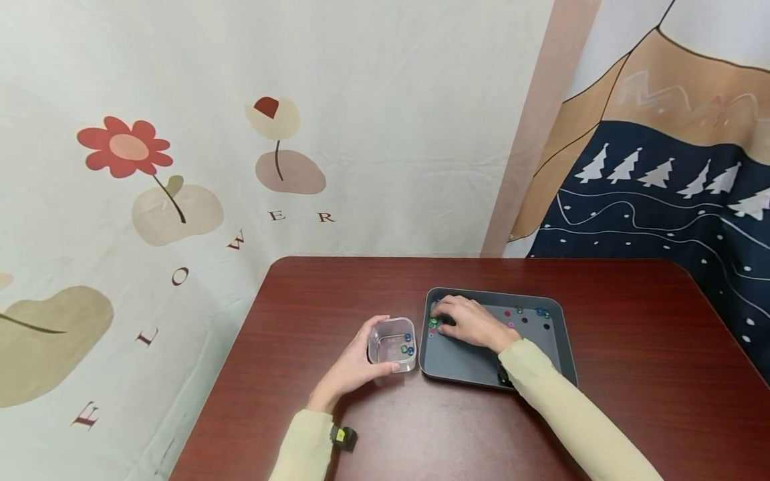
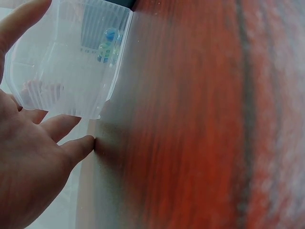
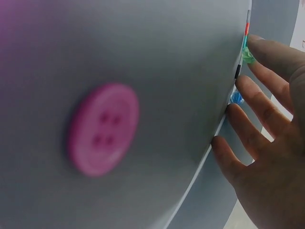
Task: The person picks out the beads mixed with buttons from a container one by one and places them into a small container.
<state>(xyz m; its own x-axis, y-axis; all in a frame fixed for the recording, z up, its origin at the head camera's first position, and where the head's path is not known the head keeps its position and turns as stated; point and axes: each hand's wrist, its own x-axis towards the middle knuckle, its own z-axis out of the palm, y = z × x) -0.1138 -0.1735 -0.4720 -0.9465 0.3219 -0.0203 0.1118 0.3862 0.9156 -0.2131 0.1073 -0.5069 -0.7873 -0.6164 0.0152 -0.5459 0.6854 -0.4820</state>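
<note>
Behind the reddish-brown desk [image 1: 385, 444] hangs a pale curtain [image 1: 409, 133] printed with flowers. One grey tray [image 1: 463, 364] lies there, its long axis running left to right. Just left of it, one clear container [image 1: 388, 344] has its mouth facing up, at least three blue and green marbles [image 1: 408, 337] inside. The left hand [image 1: 355, 364] grips this container between thumb and fingers. Over the tray's left end, the right hand [image 1: 475, 324] reaches down, fingers spread, beside a green marble [image 3: 248, 55]; whether it pinches anything, I cannot tell. One pink button [image 3: 103, 129] lies near that hand.
</note>
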